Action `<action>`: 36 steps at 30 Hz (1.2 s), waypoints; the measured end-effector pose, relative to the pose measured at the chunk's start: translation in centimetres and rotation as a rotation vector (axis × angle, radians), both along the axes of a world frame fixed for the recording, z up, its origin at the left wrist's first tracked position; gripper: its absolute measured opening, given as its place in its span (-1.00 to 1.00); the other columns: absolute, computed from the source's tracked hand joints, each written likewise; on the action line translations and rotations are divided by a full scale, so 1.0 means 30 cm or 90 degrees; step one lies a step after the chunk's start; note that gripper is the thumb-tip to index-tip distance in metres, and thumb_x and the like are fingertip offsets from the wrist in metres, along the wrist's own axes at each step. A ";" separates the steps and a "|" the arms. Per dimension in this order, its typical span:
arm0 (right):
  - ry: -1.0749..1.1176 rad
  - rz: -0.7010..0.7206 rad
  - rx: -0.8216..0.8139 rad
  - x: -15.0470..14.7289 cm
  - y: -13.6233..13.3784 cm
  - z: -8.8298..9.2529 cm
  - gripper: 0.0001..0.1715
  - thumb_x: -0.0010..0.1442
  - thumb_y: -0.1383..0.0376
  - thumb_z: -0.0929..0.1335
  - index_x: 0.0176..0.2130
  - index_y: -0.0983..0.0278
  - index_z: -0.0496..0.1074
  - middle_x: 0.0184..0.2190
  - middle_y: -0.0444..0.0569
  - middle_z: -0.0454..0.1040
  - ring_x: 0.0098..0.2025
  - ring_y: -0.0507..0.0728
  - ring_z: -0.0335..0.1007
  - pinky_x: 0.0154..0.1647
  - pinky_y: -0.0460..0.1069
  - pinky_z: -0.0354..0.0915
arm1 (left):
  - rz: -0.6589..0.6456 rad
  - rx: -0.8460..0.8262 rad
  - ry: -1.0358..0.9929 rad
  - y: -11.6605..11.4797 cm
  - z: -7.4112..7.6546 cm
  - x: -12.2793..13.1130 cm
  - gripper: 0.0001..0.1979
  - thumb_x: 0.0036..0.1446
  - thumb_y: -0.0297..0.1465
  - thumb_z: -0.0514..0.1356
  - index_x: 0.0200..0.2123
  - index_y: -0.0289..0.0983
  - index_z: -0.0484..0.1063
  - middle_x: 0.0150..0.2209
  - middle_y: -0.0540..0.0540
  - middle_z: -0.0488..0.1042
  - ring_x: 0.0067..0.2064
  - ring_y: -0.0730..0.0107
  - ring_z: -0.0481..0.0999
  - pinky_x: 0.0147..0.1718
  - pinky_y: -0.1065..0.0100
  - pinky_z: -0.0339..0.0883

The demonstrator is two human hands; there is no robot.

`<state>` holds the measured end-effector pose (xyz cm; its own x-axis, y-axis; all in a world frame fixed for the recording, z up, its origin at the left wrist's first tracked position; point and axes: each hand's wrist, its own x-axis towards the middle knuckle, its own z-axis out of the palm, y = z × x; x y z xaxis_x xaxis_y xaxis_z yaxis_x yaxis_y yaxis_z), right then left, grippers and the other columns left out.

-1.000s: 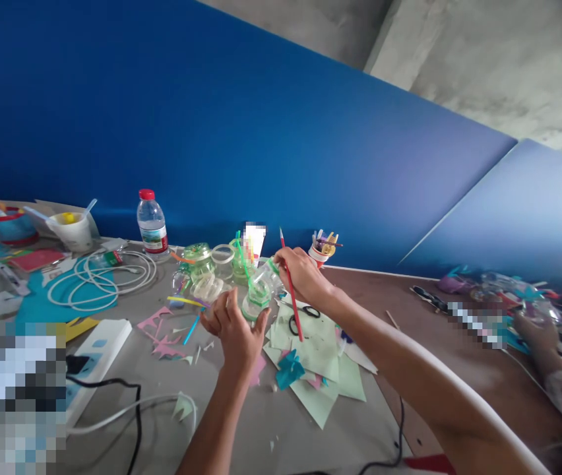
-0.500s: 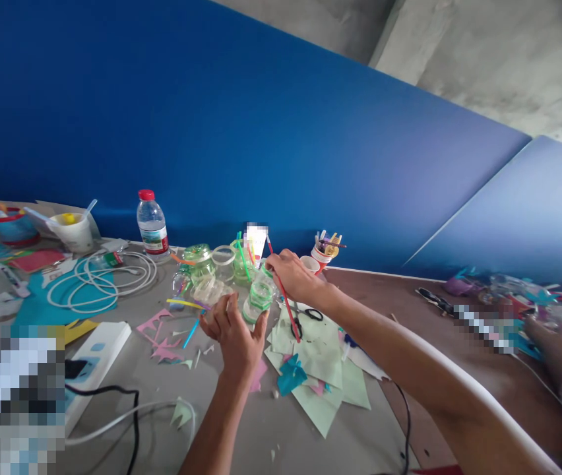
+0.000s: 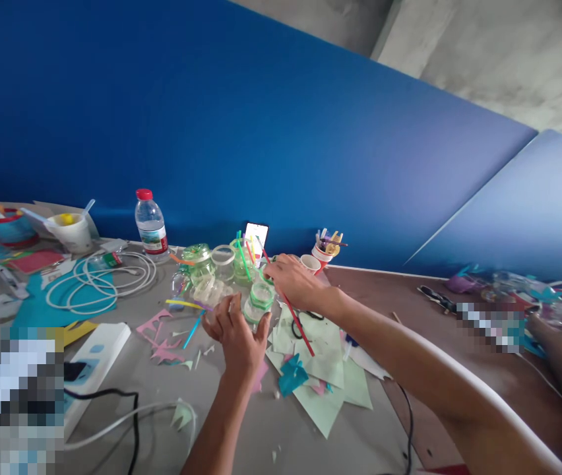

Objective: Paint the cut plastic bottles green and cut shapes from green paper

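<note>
A clear plastic jar with green bands (image 3: 260,300) stands on the grey table in front of me. My left hand (image 3: 239,333) is at its near left side, thumb and fingers spread apart; whether the thumb touches the jar I cannot tell. Over the jar's far right edge, my right hand (image 3: 293,280) is closed around a thin, straw-like red stick (image 3: 303,335), which slants from upper left to lower right. Its fingertips are partly hidden. Behind the jar are a green-tinted cup with colored straws (image 3: 242,257) and a green plastic bottle piece (image 3: 199,260).
Scissors (image 3: 297,326) lie on pale green paper (image 3: 330,389) at right. A propped phone (image 3: 260,232), paper cup (image 3: 311,262) and water bottle (image 3: 152,227) stand by the blue partition. A power strip (image 3: 103,353) and coiled white cable (image 3: 61,290) occupy the left. Another person's hand (image 3: 553,333) is far right.
The red stick's lower end has swung right and its upper end slightly left in my right hand. The jar and my left hand stay nearly in place.
</note>
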<state>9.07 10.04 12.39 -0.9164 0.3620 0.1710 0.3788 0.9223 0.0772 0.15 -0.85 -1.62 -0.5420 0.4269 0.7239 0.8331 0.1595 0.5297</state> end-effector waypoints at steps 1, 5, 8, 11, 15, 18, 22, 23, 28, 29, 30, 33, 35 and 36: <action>0.008 0.005 -0.006 0.001 0.002 0.000 -0.76 0.16 0.54 0.24 -0.30 0.29 0.42 -0.36 0.05 0.47 -0.24 0.19 0.24 -0.25 0.03 0.05 | 0.001 0.000 0.001 0.001 -0.001 0.000 -0.36 0.11 -0.07 0.15 0.13 -0.39 0.22 0.07 -0.45 0.33 0.15 -0.12 0.26 0.17 -0.17 -0.19; 0.020 0.024 -0.009 0.004 0.011 0.001 -0.79 0.17 0.51 0.25 -0.29 0.27 0.41 -0.35 0.04 0.47 -0.24 0.18 0.23 -0.25 0.04 0.05 | -0.004 0.002 0.004 0.000 0.002 0.001 -0.37 0.12 -0.10 0.15 0.14 -0.40 0.21 0.07 -0.46 0.32 0.17 -0.13 0.24 0.17 -0.18 -0.19; 0.026 0.028 -0.013 0.016 0.018 0.001 -0.78 0.17 0.50 0.25 -0.28 0.25 0.41 -0.36 0.01 0.47 -0.25 0.17 0.23 -0.23 0.04 0.05 | -0.016 -0.001 -0.017 -0.003 0.009 0.004 -0.38 0.13 -0.12 0.14 0.15 -0.38 0.20 0.08 -0.45 0.32 0.18 -0.13 0.24 0.17 -0.18 -0.18; 0.064 0.030 -0.063 0.034 0.029 0.003 -0.75 0.19 0.49 0.23 -0.25 0.24 0.43 -0.35 -0.01 0.48 -0.24 0.15 0.23 -0.20 0.04 0.08 | -0.022 0.005 -0.029 -0.003 0.012 0.005 -0.39 0.13 -0.12 0.15 0.14 -0.37 0.21 0.07 -0.44 0.33 0.17 -0.13 0.24 0.16 -0.19 -0.18; 0.122 0.027 -0.083 0.053 0.047 0.006 -0.71 0.23 0.45 0.20 -0.18 0.24 0.45 -0.27 -0.01 0.51 -0.20 0.15 0.27 -0.16 0.03 0.11 | -0.017 0.006 -0.013 -0.001 0.010 0.006 -0.41 0.13 -0.14 0.15 0.13 -0.40 0.22 0.06 -0.46 0.34 0.15 -0.11 0.27 0.17 -0.18 -0.17; 0.127 0.021 -0.070 0.056 0.060 0.000 -0.72 0.24 0.44 0.20 -0.19 0.27 0.45 -0.25 -0.01 0.53 -0.22 0.15 0.28 -0.16 0.03 0.11 | -0.020 0.000 -0.009 -0.001 0.009 0.009 -0.42 0.15 -0.15 0.14 0.13 -0.40 0.22 0.07 -0.47 0.33 0.16 -0.11 0.26 0.18 -0.19 -0.18; 0.141 0.022 -0.078 0.052 0.069 -0.013 -0.73 0.23 0.45 0.21 -0.23 0.28 0.47 -0.27 -0.01 0.53 -0.23 0.13 0.29 -0.17 0.01 0.12 | -0.030 -0.007 -0.023 0.000 0.008 0.010 -0.40 0.15 -0.13 0.13 0.15 -0.37 0.21 0.07 -0.46 0.34 0.17 -0.12 0.26 0.18 -0.21 -0.20; 0.146 0.029 -0.084 0.050 0.071 -0.016 -0.73 0.22 0.46 0.21 -0.24 0.28 0.47 -0.30 -0.01 0.53 -0.24 0.12 0.30 -0.17 0.01 0.13 | -0.031 -0.007 -0.026 0.001 0.008 0.010 -0.40 0.15 -0.12 0.13 0.15 -0.37 0.21 0.07 -0.46 0.33 0.17 -0.12 0.26 0.18 -0.21 -0.20; 0.177 0.104 -0.116 0.043 0.078 -0.022 -0.72 0.20 0.52 0.22 -0.26 0.27 0.46 -0.36 -0.05 0.54 -0.27 0.09 0.31 -0.16 -0.03 0.17 | -0.037 -0.004 -0.027 0.000 0.012 0.012 -0.43 0.15 -0.13 0.13 0.13 -0.35 0.23 0.06 -0.44 0.34 0.17 -0.11 0.27 0.18 -0.19 -0.19; 0.183 0.114 -0.120 0.042 0.079 -0.023 -0.73 0.20 0.52 0.22 -0.27 0.27 0.46 -0.37 -0.05 0.54 -0.27 0.09 0.31 -0.17 -0.04 0.19 | -0.036 -0.003 -0.024 0.000 0.013 0.012 -0.43 0.15 -0.13 0.13 0.13 -0.35 0.23 0.06 -0.44 0.34 0.16 -0.11 0.27 0.18 -0.19 -0.19; 0.188 0.121 -0.125 0.042 0.079 -0.025 -0.73 0.20 0.51 0.22 -0.27 0.27 0.45 -0.37 -0.05 0.54 -0.27 0.09 0.31 -0.18 -0.04 0.20 | -0.035 -0.002 -0.022 -0.001 0.014 0.012 -0.43 0.15 -0.14 0.13 0.13 -0.36 0.23 0.06 -0.45 0.34 0.16 -0.11 0.27 0.18 -0.18 -0.18; 0.206 0.124 -0.139 0.038 0.083 -0.030 -0.73 0.21 0.50 0.21 -0.27 0.29 0.45 -0.35 -0.03 0.53 -0.26 0.08 0.31 -0.19 -0.05 0.23 | -0.031 -0.003 -0.016 -0.001 0.014 0.013 -0.44 0.15 -0.16 0.14 0.13 -0.38 0.23 0.07 -0.47 0.33 0.16 -0.11 0.27 0.17 -0.18 -0.17; 0.225 0.105 -0.149 0.035 0.091 -0.029 -0.72 0.21 0.50 0.20 -0.24 0.30 0.45 -0.33 -0.02 0.52 -0.23 0.09 0.32 -0.19 -0.05 0.23 | -0.028 -0.002 -0.014 0.000 0.011 0.012 -0.43 0.15 -0.16 0.14 0.13 -0.38 0.23 0.07 -0.46 0.33 0.15 -0.11 0.28 0.17 -0.19 -0.18; 0.233 0.090 -0.154 0.034 0.097 -0.026 -0.71 0.21 0.49 0.20 -0.22 0.30 0.46 -0.32 -0.02 0.51 -0.21 0.09 0.32 -0.19 -0.05 0.24 | -0.026 0.000 -0.011 0.001 0.009 0.011 -0.43 0.15 -0.15 0.15 0.13 -0.37 0.23 0.06 -0.45 0.34 0.15 -0.11 0.28 0.17 -0.19 -0.18</action>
<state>10.09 12.95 11.61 -0.8549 0.3067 0.4184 0.2096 0.9420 -0.2621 0.48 -0.83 -1.35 -0.5372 0.4489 0.7141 0.8292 0.1259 0.5446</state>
